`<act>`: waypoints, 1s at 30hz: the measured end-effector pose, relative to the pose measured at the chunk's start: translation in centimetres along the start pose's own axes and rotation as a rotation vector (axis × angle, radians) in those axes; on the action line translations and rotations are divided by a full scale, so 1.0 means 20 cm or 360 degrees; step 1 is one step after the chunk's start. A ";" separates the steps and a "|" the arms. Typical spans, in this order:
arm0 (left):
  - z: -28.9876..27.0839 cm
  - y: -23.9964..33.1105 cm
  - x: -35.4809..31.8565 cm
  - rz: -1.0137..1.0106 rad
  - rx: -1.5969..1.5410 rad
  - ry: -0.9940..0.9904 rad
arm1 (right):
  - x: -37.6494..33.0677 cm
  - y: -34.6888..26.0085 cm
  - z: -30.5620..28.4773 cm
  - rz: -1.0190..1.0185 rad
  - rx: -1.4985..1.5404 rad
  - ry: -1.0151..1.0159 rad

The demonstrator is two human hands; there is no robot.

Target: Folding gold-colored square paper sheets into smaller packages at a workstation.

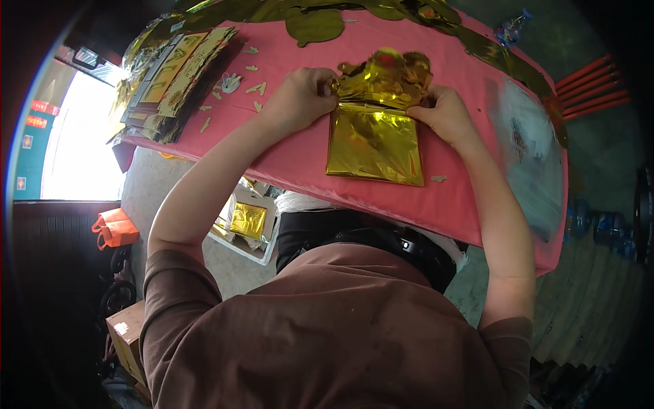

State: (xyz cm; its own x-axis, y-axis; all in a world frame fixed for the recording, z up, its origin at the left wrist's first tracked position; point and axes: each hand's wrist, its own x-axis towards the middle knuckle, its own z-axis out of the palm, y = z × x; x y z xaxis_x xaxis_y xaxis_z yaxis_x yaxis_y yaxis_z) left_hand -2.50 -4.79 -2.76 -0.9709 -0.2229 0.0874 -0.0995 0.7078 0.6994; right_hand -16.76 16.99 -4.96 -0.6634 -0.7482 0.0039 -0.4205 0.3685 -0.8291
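A flat, deflated gold foil balloon (375, 146) lies in front of me on the pink-covered table (286, 153). Its near part is folded into a smooth square, while the far part is crumpled, with rounded lobes. My left hand (305, 101) pinches the crumpled part at its left edge, fingers closed. On the other side, my right hand (446, 117) grips the right edge by the fold between thumb and fingers. More flat gold foil (315, 27) with rounded outlines stretches along the table's far edge.
Printed card packs (180, 75) are stacked at the table's left, beside small pale paper pieces (257, 88). Clear plastic bags (524, 150) lie on the right. Below the table edge, a white bin (262, 255) holds a gold packet (248, 219). An orange bag (114, 228) sits farther left.
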 end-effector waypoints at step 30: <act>0.08 0.07 -0.24 0.1146 0.0242 -0.0162 | -0.14 0.01 -0.07 -0.1339 -0.1392 0.0120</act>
State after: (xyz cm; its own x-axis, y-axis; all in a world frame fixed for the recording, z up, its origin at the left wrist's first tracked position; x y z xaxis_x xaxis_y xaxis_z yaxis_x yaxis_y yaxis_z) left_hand 1.63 -1.59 -3.37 -0.8217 0.3896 0.4159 0.5476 0.7418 0.3870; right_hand -15.77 19.96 -4.41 -0.0042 -0.9094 0.4159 -0.9930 0.0527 0.1053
